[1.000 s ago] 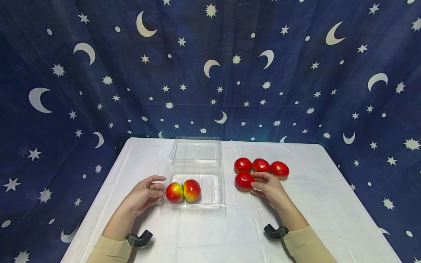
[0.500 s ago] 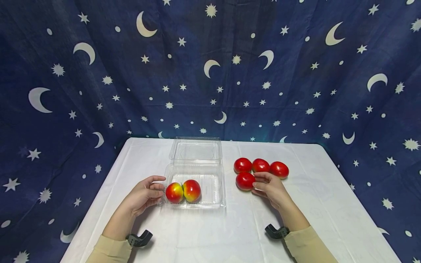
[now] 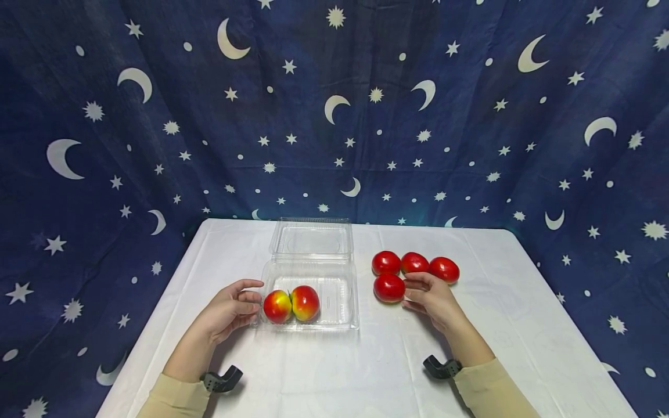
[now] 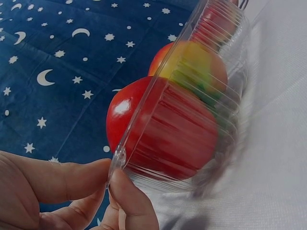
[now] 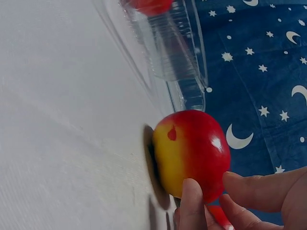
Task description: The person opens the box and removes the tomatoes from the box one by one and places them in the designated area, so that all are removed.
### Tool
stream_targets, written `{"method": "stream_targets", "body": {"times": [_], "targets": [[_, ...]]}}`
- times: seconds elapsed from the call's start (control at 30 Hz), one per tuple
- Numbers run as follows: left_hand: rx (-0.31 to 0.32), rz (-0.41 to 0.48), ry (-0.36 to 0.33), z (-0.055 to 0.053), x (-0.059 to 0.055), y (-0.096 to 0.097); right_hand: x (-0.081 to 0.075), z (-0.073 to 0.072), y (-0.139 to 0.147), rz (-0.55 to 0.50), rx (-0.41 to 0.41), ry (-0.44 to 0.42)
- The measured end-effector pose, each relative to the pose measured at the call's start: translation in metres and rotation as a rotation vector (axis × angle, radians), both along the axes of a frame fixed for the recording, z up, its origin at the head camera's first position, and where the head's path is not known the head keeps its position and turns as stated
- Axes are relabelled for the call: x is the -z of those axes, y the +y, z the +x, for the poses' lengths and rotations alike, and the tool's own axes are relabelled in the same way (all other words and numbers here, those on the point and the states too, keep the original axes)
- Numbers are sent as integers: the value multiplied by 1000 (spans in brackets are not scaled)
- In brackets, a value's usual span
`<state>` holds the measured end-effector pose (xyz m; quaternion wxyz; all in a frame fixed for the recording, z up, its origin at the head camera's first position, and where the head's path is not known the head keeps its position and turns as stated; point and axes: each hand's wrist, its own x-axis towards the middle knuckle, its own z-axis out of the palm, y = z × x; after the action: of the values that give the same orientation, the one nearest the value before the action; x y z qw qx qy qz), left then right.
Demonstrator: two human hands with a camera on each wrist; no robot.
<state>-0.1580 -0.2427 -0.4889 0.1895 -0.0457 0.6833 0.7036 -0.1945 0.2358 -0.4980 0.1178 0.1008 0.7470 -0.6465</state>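
Observation:
Two red-and-yellow apples [image 3: 305, 303] sit side by side in the front left of a clear plastic clamshell box [image 3: 340, 296]. My left hand [image 3: 235, 305] is at the box's left side, and in the left wrist view its thumb and finger pinch the thin rim [image 4: 125, 136]. On the right, a single red apple [image 3: 389, 288] with a yellow patch, which shows in the right wrist view [image 5: 192, 155], stands on the cloth. My right hand [image 3: 430, 297] is beside it, fingers loosely spread, fingertips right at its edge.
Three more red apples [image 3: 414, 263] stand in a row just behind the single one. The box's hinged lid [image 3: 312, 239] lies folded back toward the far edge. A white cloth [image 3: 324, 371] covers the table, and a starry curtain [image 3: 313, 116] hangs behind.
The single apple has shifted slightly to the right. My right hand has drawn a little to the right as well, its fingertips slightly farther off the apple. My left hand has not moved.

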Motion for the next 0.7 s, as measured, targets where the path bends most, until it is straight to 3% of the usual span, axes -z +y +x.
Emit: {"method": "stream_targets", "body": {"times": [0.43,0.7], "targets": [[1,1,2,0,0,0,-16,1,5,27,22,18],[-1,-9,5,-1,0,0,-29,3,2,11,-10,72]]}}
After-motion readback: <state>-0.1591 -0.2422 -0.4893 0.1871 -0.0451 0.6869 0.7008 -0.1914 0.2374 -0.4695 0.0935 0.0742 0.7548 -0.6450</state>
